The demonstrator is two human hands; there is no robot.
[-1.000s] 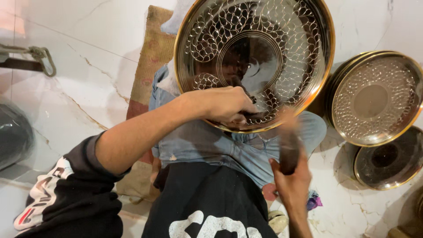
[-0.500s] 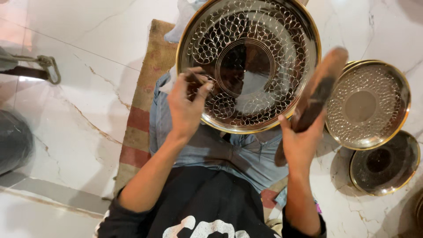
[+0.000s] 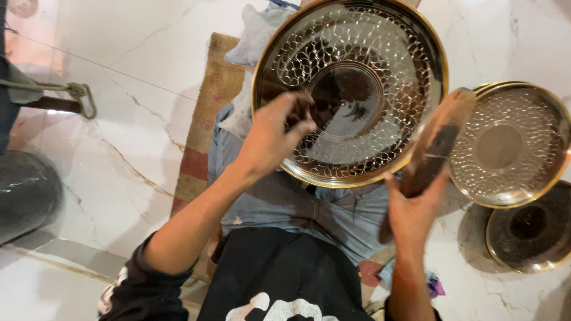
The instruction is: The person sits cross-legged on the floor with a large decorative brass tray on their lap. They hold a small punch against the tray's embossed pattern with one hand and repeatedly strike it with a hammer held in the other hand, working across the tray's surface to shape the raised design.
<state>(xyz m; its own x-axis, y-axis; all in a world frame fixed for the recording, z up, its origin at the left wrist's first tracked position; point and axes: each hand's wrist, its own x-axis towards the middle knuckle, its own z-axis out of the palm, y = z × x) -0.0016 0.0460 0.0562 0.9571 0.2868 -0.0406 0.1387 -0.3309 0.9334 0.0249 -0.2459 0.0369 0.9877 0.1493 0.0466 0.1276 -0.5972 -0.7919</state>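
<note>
Counting three hammered plates (image 3: 380, 35) — left hand (image 3: 276, 134) touching one, right hand (image 3: 416, 205) gripping mallet (image 3: 437, 148).

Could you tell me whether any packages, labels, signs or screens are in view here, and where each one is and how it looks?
No packages, labels, signs or screens are in view.
The only print is a white graphic on the person's black shirt, at the bottom edge, cut off by the frame.
</note>
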